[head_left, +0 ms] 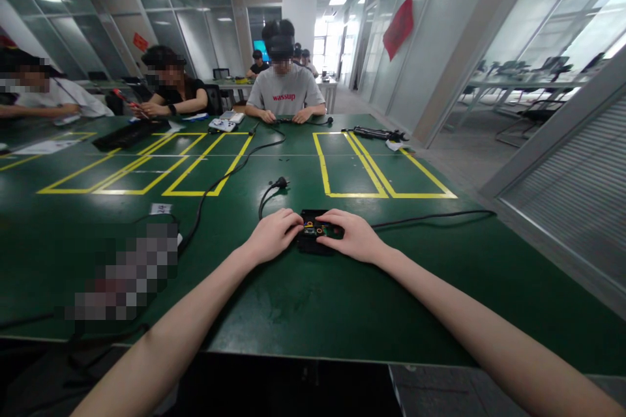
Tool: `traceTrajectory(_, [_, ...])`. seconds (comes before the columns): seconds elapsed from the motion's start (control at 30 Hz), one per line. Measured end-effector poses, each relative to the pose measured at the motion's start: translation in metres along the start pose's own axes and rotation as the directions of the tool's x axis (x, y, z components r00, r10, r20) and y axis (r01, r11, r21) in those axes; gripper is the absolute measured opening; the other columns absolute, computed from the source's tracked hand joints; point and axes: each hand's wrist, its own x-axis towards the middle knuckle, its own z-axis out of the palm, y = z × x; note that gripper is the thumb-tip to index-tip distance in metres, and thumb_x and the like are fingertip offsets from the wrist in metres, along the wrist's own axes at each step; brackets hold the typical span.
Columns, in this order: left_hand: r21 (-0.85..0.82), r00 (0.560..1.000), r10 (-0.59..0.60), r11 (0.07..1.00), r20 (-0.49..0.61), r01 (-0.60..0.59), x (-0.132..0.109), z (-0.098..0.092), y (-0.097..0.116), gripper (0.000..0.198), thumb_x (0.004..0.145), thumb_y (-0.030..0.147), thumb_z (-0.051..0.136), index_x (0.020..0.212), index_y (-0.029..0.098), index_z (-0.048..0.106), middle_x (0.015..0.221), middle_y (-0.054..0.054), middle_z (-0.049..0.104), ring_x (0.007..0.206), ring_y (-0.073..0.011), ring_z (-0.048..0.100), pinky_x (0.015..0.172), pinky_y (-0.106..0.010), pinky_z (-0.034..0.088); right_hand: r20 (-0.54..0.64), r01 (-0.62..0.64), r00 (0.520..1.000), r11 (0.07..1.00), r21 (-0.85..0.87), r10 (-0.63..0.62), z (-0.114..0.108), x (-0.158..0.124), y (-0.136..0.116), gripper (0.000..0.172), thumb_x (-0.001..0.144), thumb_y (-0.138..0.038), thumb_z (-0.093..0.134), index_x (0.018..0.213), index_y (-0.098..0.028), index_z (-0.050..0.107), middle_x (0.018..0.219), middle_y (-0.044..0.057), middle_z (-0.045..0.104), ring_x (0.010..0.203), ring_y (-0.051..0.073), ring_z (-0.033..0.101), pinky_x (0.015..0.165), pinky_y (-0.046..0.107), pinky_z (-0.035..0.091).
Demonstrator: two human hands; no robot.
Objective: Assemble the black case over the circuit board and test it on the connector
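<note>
An opened black plastic housing (313,249) lies on the green table in front of me, with a circuit board (320,230) and small copper-coloured ring parts showing inside. At its left edge, my left hand (276,234) has its fingertips pressed together on the housing or a part in it; the exact contact is hidden. My right hand (357,234) spans the right side, thumb near and fingers far, gripping it. A black cord with a plug (280,183) curls out beyond my left hand. Another black cable (435,215) runs off to the right from behind my right hand.
Yellow tape rectangles (357,195) mark the green table (274,319). A blurred-out object (132,273) lies at left beside a paper label (161,208). A long cable (215,189) crosses the table. Across it, a person (283,91) handles a small dark item; others sit at left.
</note>
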Motion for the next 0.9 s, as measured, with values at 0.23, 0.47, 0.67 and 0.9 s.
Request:
traceTrajectory(0.23, [-0.017,1.000,-0.004,1.000,0.019,0.004,0.000,0.000,0.000,0.014,0.103,0.027,0.052,0.101,0.021,0.065,0.099,-0.004,0.069,0.091,-0.0191,0.065,0.083,-0.030,0.052,-0.006,-0.017,1.000,0.997,0.071,0.018,-0.002,-0.001,0.002,0.025,0.084,-0.026,0.074,0.109,-0.023,0.075,0.110,0.007,0.076,0.099,0.025,0.073,0.089,0.040,0.058])
traceTrajectory(0.47, [-0.007,0.999,-0.036,0.999,0.027,0.036,0.001,0.001,-0.003,0.017,0.103,0.029,0.052,0.104,0.021,0.067,0.100,-0.004,0.070,0.090,-0.0185,0.067,0.082,-0.029,0.053,-0.009,-0.010,1.000,0.996,0.083,0.011,0.000,0.001,0.006,0.027,0.085,-0.026,0.074,0.111,-0.023,0.076,0.114,0.008,0.077,0.104,0.027,0.073,0.094,0.042,0.057])
traceTrajectory(0.67, [-0.012,0.998,-0.059,0.998,0.030,0.060,0.001,-0.001,-0.004,0.022,0.104,0.031,0.051,0.103,0.021,0.070,0.097,-0.004,0.070,0.089,-0.0189,0.067,0.082,-0.029,0.052,-0.055,0.045,0.998,0.995,0.086,-0.041,-0.007,0.002,0.006,0.025,0.092,-0.033,0.066,0.113,-0.022,0.074,0.119,0.010,0.072,0.103,0.024,0.071,0.090,0.037,0.057])
traceTrajectory(0.9, [-0.094,0.996,-0.062,0.994,-0.061,0.056,0.002,-0.008,0.000,0.026,0.105,0.034,0.048,0.104,0.020,0.071,0.097,-0.004,0.070,0.087,-0.0183,0.066,0.079,-0.029,0.052,-0.020,-0.017,1.000,0.997,-0.072,0.016,-0.032,-0.002,0.016,0.018,0.094,-0.033,0.060,0.090,-0.021,0.072,0.084,0.005,0.073,0.066,0.018,0.063,0.063,0.029,0.047])
